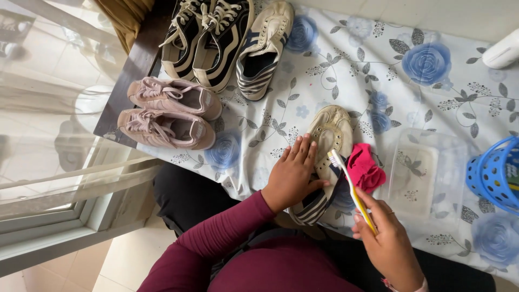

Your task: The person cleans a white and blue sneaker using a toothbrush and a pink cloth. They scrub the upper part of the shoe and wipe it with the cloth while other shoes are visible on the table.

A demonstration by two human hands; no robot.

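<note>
Tabletop [378, 70], under a white cloth with blue roses, carries all items. Far-left group: black-and-white laced pair [208, 38], single striped shoe [265, 48], pink pair [170, 111]; all lie well apart from the hands, untouched. Clear plastic tub [427, 173] and blue perforated basket [494, 173] sit at right. Work item: cream striped shoe [327, 157] at the near edge, sole down, toe pointing away. Left hand [292, 173] lies flat on its side, fingers spread, pinning it; no closed grip. Right hand [386, 243] has its grip closed on a yellow toothbrush [351, 186], bristles at the shoe's opening. Pink rag [365, 170] touches the shoe's right side. Judgement: scrubbing in progress on one shoe; five others remain.
</note>
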